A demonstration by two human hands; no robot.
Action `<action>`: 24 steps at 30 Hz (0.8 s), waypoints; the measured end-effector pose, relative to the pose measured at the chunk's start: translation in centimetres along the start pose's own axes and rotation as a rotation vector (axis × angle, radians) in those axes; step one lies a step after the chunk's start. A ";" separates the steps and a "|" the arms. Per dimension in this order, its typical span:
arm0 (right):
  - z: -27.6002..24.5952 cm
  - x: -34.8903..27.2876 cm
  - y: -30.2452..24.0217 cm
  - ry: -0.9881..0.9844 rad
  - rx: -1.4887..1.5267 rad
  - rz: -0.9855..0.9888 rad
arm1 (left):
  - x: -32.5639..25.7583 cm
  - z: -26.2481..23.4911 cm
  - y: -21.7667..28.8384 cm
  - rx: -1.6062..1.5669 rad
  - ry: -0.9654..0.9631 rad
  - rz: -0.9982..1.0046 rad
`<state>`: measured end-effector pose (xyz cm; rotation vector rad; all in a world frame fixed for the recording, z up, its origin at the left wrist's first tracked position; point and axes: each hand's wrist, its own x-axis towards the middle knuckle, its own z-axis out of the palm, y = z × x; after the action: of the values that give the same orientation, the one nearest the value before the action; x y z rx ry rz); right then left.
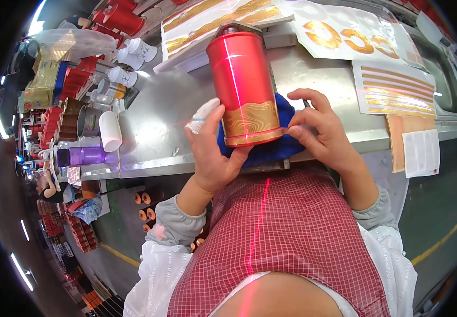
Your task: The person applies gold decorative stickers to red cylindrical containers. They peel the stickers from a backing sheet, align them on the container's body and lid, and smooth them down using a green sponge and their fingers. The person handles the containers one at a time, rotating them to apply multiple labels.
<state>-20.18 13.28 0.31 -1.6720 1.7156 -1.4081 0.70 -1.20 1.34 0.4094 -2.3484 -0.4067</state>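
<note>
A shiny red cylinder (237, 74) lies with its near end toward me on a blue cloth (286, 113). Around its lower part runs a gold wave-patterned band (252, 117). My left hand (211, 150) holds the left side and near rim, thumb underneath; a white cover (206, 113) wraps one finger. At the right of the near rim, my right hand (321, 129) pinches the end of a thin strip (283, 130) that runs along the rim. Something small and dark (306, 103) shows between its fingers, too little to name.
Sheets with gold curved pieces (321, 36) and gold stripes (397, 90) lie on the metal table (160, 116) at right, near a sink (440, 74). White cups (123, 76), a purple bottle (87, 156) and a white roll (111, 131) stand at left. A red laser line crosses the cylinder.
</note>
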 end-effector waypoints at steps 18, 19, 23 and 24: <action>0.2 0.3 -0.1 -0.050 0.204 0.069 | -2.2 0.7 -0.4 -0.146 0.147 0.105; 0.3 0.3 -0.2 -0.053 0.206 0.070 | -2.6 0.7 -0.3 -0.158 0.151 0.088; -1.2 0.4 -1.8 -0.090 0.350 0.280 | -2.2 -0.2 0.7 -0.031 0.131 0.159; -1.7 0.5 -2.2 -0.088 0.367 0.252 | -2.4 -0.3 0.8 -0.021 0.115 0.168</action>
<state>-20.48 13.91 3.10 -1.2553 1.4534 -1.4042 2.42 0.37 0.45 0.2179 -2.2446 -0.3188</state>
